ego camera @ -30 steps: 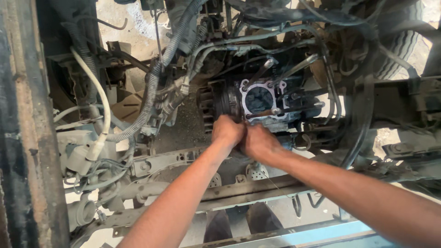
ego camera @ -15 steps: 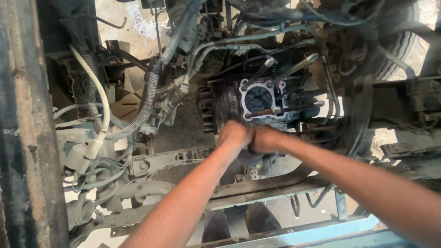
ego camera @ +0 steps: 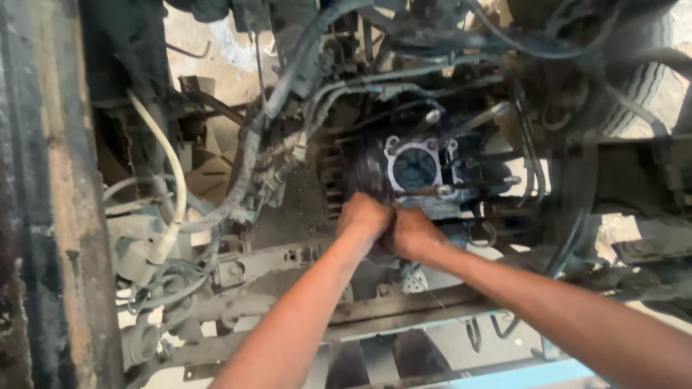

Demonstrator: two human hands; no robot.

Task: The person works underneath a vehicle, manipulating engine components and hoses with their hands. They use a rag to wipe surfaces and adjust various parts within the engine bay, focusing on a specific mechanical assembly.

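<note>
Dirty metal bars, hoses and wires fill the space all around you, under what looks like a vehicle, with bright ground showing through the gaps. Your left hand [ego camera: 366, 216] and your right hand [ego camera: 412, 232] press close together, both curled into tight fists just below the engine block [ego camera: 414, 169]. The block sits in the middle, dark and finned, with a round open hole facing you. Your fingers hide whatever you grip, so I cannot tell what it is.

A thin metal rod [ego camera: 424, 191] pokes across just above your knuckles, so keep your hands low and clear of it. It seems wise to pull or turn slowly, with both hands working as one. Keep your wrists straight. Watch the grey ribbed hose [ego camera: 249, 162] and the white hose [ego camera: 169, 169] on your left, and do not bump them. If the part feels stuck, wiggle it gently instead of yanking hard.
</note>
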